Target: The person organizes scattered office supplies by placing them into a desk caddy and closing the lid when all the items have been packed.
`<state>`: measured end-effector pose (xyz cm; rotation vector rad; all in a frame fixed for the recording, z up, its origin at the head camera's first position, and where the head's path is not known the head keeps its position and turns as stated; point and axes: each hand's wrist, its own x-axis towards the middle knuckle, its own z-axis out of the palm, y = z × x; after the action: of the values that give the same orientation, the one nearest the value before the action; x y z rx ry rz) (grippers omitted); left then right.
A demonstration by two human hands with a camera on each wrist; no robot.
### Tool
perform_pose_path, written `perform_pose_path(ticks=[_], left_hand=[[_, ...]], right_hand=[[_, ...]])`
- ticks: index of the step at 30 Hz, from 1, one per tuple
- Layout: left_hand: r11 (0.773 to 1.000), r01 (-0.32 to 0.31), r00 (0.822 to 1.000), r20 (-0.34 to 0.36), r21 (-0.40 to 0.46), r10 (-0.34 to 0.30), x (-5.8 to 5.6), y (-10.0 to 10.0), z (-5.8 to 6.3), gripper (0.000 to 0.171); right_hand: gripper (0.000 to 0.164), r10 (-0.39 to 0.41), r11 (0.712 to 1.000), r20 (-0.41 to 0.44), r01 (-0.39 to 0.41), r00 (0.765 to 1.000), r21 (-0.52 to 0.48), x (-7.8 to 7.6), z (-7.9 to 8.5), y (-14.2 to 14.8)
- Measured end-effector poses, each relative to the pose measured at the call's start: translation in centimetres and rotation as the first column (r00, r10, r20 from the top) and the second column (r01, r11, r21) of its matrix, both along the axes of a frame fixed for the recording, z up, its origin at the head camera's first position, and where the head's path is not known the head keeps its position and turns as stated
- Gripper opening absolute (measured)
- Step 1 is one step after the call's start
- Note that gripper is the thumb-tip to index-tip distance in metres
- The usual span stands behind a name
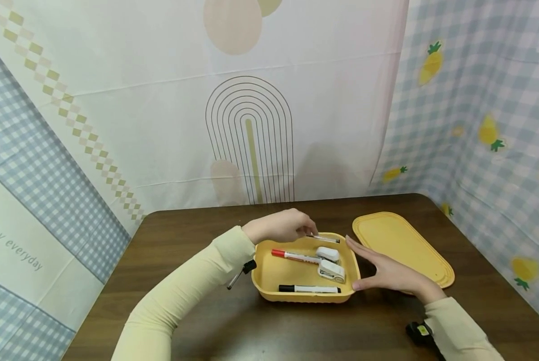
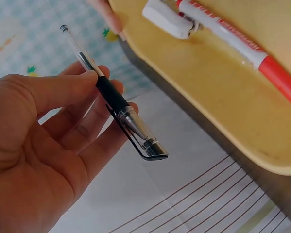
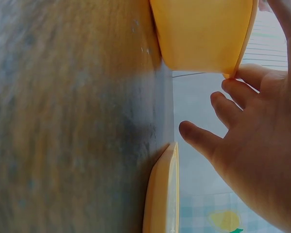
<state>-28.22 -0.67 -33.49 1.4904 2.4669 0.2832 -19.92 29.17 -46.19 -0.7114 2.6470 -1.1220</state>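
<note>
My left hand point(image 1: 289, 225) pinches a clear gel pen point(image 2: 111, 94) with a black grip between thumb and fingertips, above the far side of a yellow plastic box point(image 1: 305, 298). Inside the box lie a red-capped marker point(image 1: 296, 256), a black-capped marker point(image 1: 312, 289) along the near wall, a small white stapler point(image 1: 331, 271) and another small white item point(image 1: 327, 254) behind it. My right hand point(image 1: 388, 271) spans the box's right end, thumb at the near corner and fingertips at the far one. Its fingers look spread and fairly straight in the right wrist view.
A yellow lid point(image 1: 400, 245) lies flat on the dark wooden table point(image 1: 193, 281), right of the box and partly behind my right hand. Printed curtains point(image 1: 341, 100) hang behind the table's back edge and at both sides.
</note>
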Motion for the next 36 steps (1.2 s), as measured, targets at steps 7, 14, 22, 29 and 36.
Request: perform_pose_path(ticks=[7, 14, 22, 29, 36], left_hand=[[0.998, 0.033, 0.999, 0.022, -0.059, -0.032, 0.1, 0.6, -1.5, 0.037], [0.993, 0.050, 0.998, 0.050, -0.104, -0.045, 0.3, 0.8, -2.5, 0.037], [0.982, 0.117, 0.993, 0.025, -0.146, -0.114, 0.6, 0.8, -4.0, 0.031], [0.978, 0.095, 0.995, 0.035, -0.184, -0.091, 0.9, 0.5, -4.8, 0.039], [0.972, 0.078, 0.997, 0.018, -0.223, -0.076, 1.0, 0.4, -5.5, 0.041]], right_hand=[[0.105, -0.007, 1.000, 0.001, 0.007, 1.000, 0.015, 0.0, 0.0, -0.1], [0.105, 0.004, 1.000, -0.018, -0.004, 1.000, 0.018, 0.0, 0.0, -0.1], [0.106, 0.006, 1.000, -0.026, -0.006, 1.000, 0.008, 0.1, 0.0, 0.0], [0.105, -0.008, 1.000, -0.002, 0.008, 1.000, 0.004, 0.2, 0.0, -0.2], [0.106, -0.006, 1.000, -0.008, 0.006, 1.000, 0.000, 0.1, -0.1, -0.2]])
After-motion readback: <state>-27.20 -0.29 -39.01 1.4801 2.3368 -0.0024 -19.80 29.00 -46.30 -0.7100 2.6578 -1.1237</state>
